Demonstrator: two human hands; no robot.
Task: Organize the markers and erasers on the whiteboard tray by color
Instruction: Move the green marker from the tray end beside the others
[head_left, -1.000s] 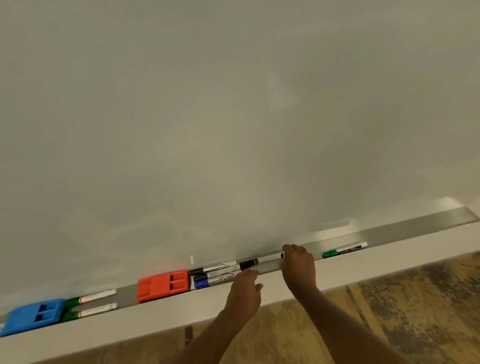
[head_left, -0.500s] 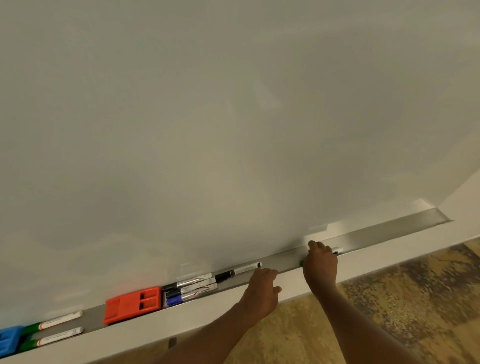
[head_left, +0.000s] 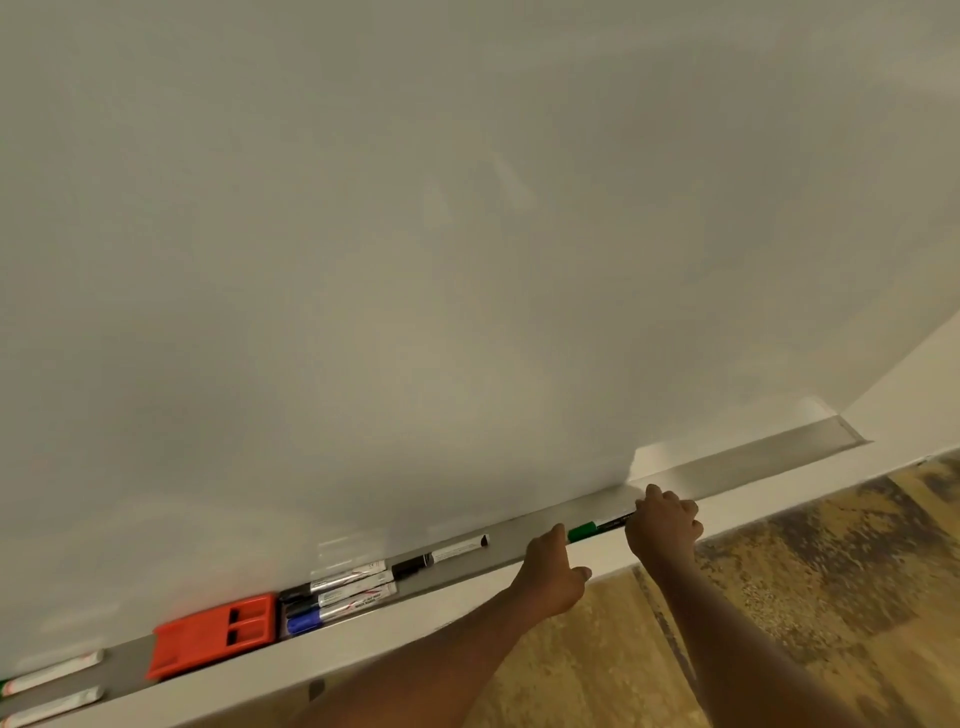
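Now right hand (head_left: 664, 525) gripping one green marker (head_left: 597, 529) — left hand (head_left: 551, 574) empty, loosely curled, one orange eraser (head_left: 215, 634)

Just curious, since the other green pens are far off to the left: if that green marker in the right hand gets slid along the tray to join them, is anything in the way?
Yes. Along the tray lie the left hand, a lone black marker, a marker cluster and the orange eraser. Lifting the green marker looks easier.
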